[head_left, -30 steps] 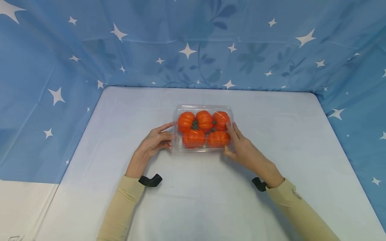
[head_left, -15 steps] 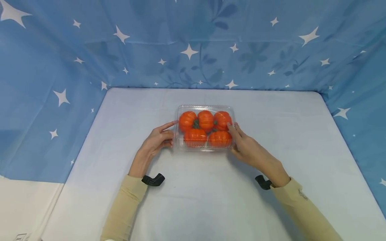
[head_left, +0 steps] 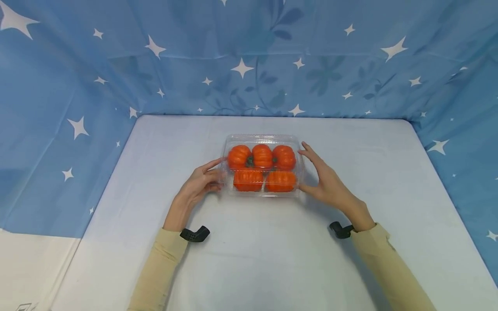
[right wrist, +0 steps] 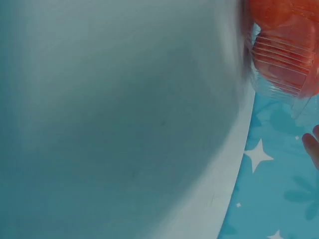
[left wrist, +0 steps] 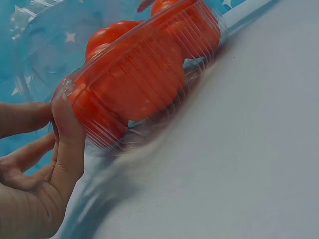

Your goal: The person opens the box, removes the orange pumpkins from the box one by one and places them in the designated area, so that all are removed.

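Observation:
A clear plastic clamshell box (head_left: pixel 264 193) sits toward the back middle of the table in the head view. Inside are several glossy orange, ribbed, pumpkin-like pieces (head_left: pixel 262 156), some with green stems. My left hand (head_left: pixel 200 183) is at the box's left end. In the left wrist view, its thumb and fingers pinch the clear plastic edge there. My right hand (head_left: pixel 327 183) stands at the right end, fingers spread and thumb near the front corner. Only a fingertip of it shows in the right wrist view, apart from the plastic. Whether its thumb touches the box I cannot tell.
The white table (head_left: pixel 249 259) extends around the box on all sides. Blue curtains (head_left: pixel 249 43) with white stars stand behind it and on both sides. A black wrist device (head_left: pixel 195 234) sits on the left wrist, and another black device (head_left: pixel 341 230) on the right.
My right hand has drawn away from the box's right side and its fingers have spread. The ridged line across the clear plastic lies farther back. The left hand stays about where it was.

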The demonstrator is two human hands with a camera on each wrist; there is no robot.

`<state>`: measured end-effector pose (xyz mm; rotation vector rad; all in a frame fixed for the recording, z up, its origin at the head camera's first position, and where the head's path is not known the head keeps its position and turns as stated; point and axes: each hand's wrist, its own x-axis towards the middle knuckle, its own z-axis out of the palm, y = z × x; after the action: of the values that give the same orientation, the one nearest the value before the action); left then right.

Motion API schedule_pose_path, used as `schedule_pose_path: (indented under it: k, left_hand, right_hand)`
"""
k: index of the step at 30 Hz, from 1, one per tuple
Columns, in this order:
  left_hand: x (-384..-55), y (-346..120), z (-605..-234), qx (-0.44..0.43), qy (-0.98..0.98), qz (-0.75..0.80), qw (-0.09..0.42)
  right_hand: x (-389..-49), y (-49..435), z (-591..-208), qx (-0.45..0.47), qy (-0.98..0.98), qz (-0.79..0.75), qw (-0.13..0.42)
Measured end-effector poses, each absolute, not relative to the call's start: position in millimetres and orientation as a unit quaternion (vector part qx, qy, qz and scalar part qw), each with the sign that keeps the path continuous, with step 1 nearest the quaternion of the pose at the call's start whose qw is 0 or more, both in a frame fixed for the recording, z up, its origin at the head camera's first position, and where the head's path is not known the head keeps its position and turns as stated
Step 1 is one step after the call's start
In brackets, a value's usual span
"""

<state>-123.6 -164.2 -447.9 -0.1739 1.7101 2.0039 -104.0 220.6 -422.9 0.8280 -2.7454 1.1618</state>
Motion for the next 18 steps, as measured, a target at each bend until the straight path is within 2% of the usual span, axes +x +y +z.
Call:
schedule_pose_path:
  k: [7,18]
  left_hand:
    - [-123,-166,-447,-0.065,0.630,0.733,0.248]
    - [-122,-168,-447,-0.048,0.628,0.737,0.246]
  right_hand:
    - [-124,219,-421,0.274,-0.858,0.430,0.060]
    - [-155,213,-418,0.233,-0.822,0.516,0.062]
